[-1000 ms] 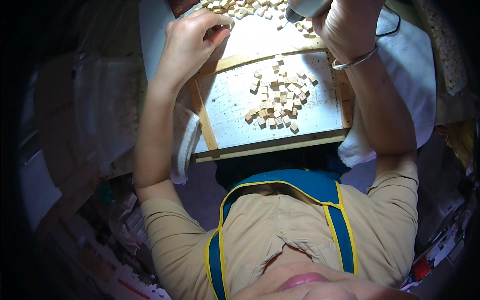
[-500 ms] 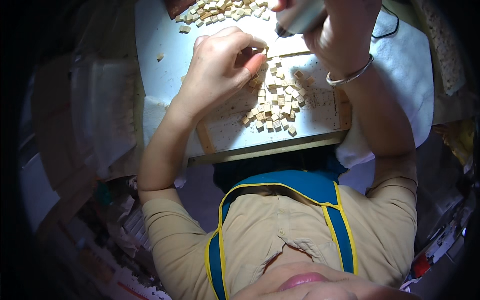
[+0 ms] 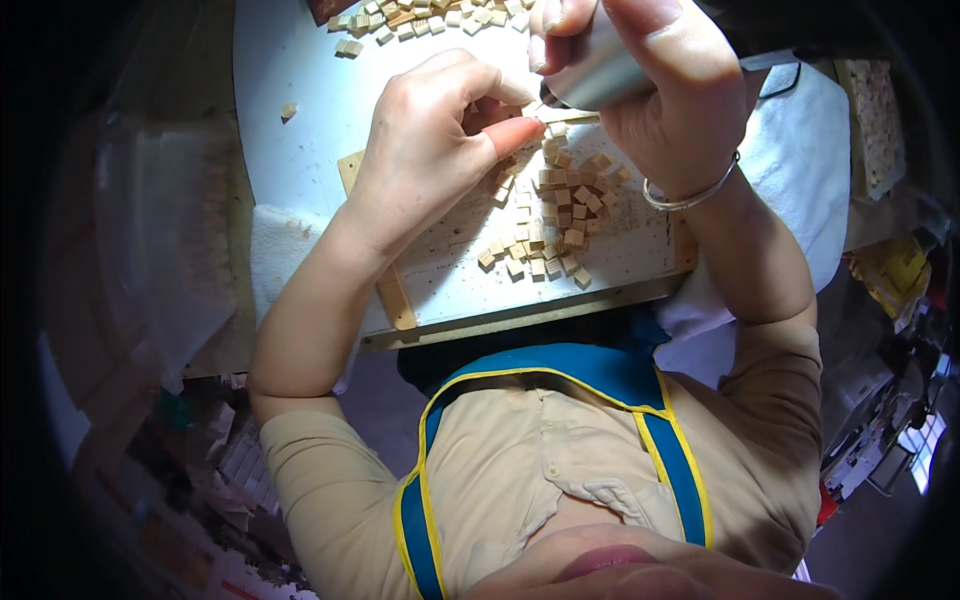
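Observation:
My left hand [image 3: 435, 150] is pinched with thumb and forefinger on a small wooden piece [image 3: 556, 117] over the white board. My right hand [image 3: 650, 90], with a thin metal bangle [image 3: 690, 198] on the wrist, grips a grey cylindrical tool [image 3: 598, 75]. The tool's tip sits right at the pinched piece, so the two hands nearly touch. Just below them a heap of small tan wooden cubes [image 3: 560, 215] lies on the board [image 3: 450, 275], which has wooden strips along its edges.
More wooden cubes [image 3: 420, 15] are spread along the top edge of the white table [image 3: 290, 150], with single cubes [image 3: 288, 110] to the left. A white cloth [image 3: 800, 150] lies at the right. Cluttered stacks fill the floor on both sides.
My left hand has come down and right from the cubes at the top to the tool's tip, now pinching a piece. My right hand with the tool has dropped lower into view.

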